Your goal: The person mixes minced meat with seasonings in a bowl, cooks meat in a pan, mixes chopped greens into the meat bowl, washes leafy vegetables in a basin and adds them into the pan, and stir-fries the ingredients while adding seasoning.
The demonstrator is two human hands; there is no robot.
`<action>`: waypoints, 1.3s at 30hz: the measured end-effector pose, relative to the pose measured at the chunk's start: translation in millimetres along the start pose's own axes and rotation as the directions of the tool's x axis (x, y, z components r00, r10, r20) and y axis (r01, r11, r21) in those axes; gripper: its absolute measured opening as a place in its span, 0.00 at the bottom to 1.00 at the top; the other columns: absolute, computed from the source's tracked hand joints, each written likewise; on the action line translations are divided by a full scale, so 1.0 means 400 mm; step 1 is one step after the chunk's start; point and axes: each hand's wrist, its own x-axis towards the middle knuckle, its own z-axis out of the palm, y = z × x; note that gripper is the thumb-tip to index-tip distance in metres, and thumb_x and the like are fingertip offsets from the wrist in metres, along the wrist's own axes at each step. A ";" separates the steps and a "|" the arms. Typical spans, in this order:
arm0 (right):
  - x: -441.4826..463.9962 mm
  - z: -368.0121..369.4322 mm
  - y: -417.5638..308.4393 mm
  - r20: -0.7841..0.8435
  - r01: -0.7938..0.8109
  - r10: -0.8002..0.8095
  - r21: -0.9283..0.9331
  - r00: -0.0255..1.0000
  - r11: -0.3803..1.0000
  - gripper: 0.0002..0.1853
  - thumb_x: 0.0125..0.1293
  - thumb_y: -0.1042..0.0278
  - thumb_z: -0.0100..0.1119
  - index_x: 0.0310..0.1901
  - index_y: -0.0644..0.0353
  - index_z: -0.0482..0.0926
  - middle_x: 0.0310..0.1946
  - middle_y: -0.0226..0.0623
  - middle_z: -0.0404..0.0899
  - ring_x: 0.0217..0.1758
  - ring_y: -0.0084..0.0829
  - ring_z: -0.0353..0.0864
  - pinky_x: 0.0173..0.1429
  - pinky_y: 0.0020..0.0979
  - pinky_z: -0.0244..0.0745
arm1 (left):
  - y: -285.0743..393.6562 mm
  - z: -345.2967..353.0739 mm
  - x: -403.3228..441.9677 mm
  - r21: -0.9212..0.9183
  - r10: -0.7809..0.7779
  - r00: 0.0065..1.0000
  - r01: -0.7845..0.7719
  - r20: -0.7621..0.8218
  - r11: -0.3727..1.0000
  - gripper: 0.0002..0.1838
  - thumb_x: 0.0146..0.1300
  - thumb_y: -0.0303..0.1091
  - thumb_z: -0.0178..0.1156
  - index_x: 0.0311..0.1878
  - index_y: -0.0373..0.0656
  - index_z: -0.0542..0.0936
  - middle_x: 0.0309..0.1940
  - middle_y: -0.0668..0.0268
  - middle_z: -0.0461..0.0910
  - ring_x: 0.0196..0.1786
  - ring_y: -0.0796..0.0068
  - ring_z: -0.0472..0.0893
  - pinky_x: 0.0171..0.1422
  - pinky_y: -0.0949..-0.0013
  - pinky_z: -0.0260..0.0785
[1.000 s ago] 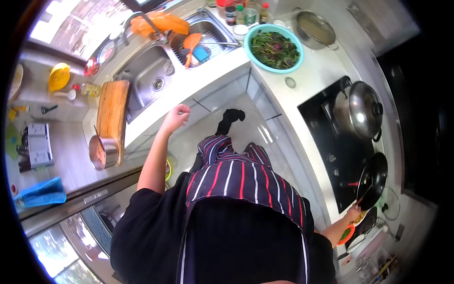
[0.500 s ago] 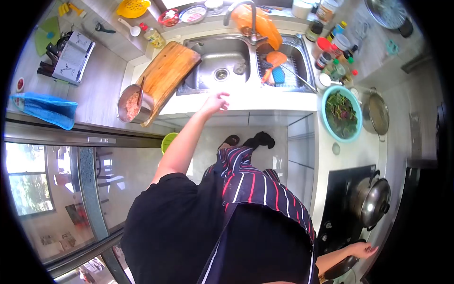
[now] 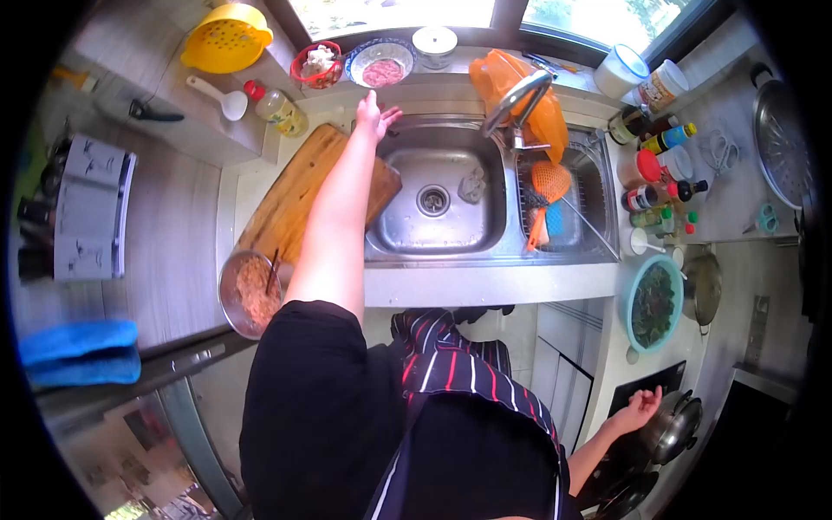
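My left hand [image 3: 378,118] stretches past the wooden chopping board [image 3: 290,186] to the windowsill. Its fingers are apart with nothing in them, just in front of a blue-patterned plate [image 3: 354,73] that carries pink minced meat [image 3: 382,73]. Whether the fingertips touch the plate, I cannot tell. Low on the right, my right hand [image 3: 638,411] is empty, its fingers loosely bent and apart. It hangs beside a lidded steel pot [image 3: 678,431] on the black hob. A metal bowl of minced meat [image 3: 257,293] with chopsticks in it sits at the board's near end, partly behind my arm.
The double sink [image 3: 438,234] with its tap [image 3: 524,95] lies ahead. An orange bag [image 3: 498,74] hangs behind it. Several bottles and jars [image 3: 663,173] crowd the right corner. A light-blue basin of greens [image 3: 652,303] stands on the right counter. A red bowl [image 3: 316,66] sits on the sill.
My left hand has moved forward from the sink's front edge to the plate on the sill. My view has shifted toward the window. The right hand has moved forward beside the pot.
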 end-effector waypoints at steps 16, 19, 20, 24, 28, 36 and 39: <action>-0.181 0.646 -0.357 0.763 0.194 -0.154 0.038 0.627 0.980 0.11 0.50 0.87 0.53 0.36 0.66 0.79 0.30 0.34 0.74 0.35 0.27 0.73 0.45 0.24 0.69 | -0.024 -0.066 -0.248 0.103 0.010 0.952 -0.043 0.305 0.994 0.22 0.65 0.28 0.42 0.63 0.45 0.59 0.56 0.55 0.72 0.52 0.56 0.79 0.49 0.50 0.79; -0.198 0.763 -0.435 0.847 0.280 -0.348 0.249 0.401 0.927 0.14 0.54 0.85 0.51 0.41 0.62 0.80 0.38 0.40 0.79 0.44 0.38 0.79 0.50 0.33 0.72 | -0.041 -0.009 -0.485 0.103 -0.071 0.939 0.038 0.336 0.994 0.21 0.64 0.29 0.41 0.60 0.35 0.63 0.52 0.50 0.74 0.53 0.56 0.78 0.56 0.50 0.75; -0.205 0.790 -0.453 0.857 0.277 -0.387 0.301 0.341 0.912 0.16 0.55 0.86 0.51 0.44 0.60 0.79 0.40 0.40 0.78 0.46 0.40 0.79 0.51 0.34 0.73 | -0.068 -0.006 -0.542 0.129 -0.113 0.920 0.068 0.376 0.989 0.22 0.64 0.29 0.41 0.62 0.39 0.61 0.55 0.52 0.72 0.54 0.56 0.78 0.54 0.50 0.77; -0.229 0.808 -0.402 0.856 0.377 -0.429 0.311 0.288 0.872 0.18 0.63 0.75 0.52 0.55 0.56 0.75 0.51 0.42 0.75 0.56 0.42 0.74 0.59 0.37 0.70 | -0.162 0.028 -0.770 0.262 -0.268 0.833 0.154 0.485 0.953 0.23 0.64 0.29 0.41 0.64 0.43 0.58 0.56 0.55 0.70 0.53 0.60 0.78 0.51 0.55 0.79; -0.221 0.664 -0.273 0.828 0.613 -0.364 0.031 0.426 0.789 0.15 0.63 0.65 0.54 0.51 0.57 0.75 0.51 0.39 0.74 0.56 0.44 0.71 0.61 0.40 0.66 | -0.244 0.080 -0.958 0.425 -0.466 0.652 0.235 0.598 0.874 0.24 0.64 0.29 0.41 0.65 0.43 0.58 0.55 0.57 0.71 0.50 0.63 0.79 0.47 0.59 0.80; -0.227 0.038 -0.138 0.786 0.642 -0.198 -0.301 0.585 0.705 0.13 0.61 0.53 0.55 0.40 0.51 0.77 0.45 0.33 0.73 0.54 0.37 0.68 0.54 0.46 0.62 | -0.528 0.196 -1.332 0.509 -0.438 0.259 -0.450 0.861 0.734 0.16 0.64 0.30 0.45 0.56 0.42 0.69 0.52 0.58 0.73 0.50 0.64 0.78 0.49 0.60 0.77; -0.235 -0.224 -0.100 0.797 0.528 -0.044 -0.356 0.602 0.770 0.11 0.60 0.52 0.57 0.37 0.48 0.77 0.43 0.29 0.73 0.54 0.35 0.67 0.55 0.43 0.60 | -0.616 0.261 -1.542 0.741 -0.738 0.114 0.017 0.666 0.671 0.18 0.64 0.30 0.44 0.57 0.42 0.68 0.52 0.57 0.73 0.53 0.62 0.77 0.50 0.56 0.77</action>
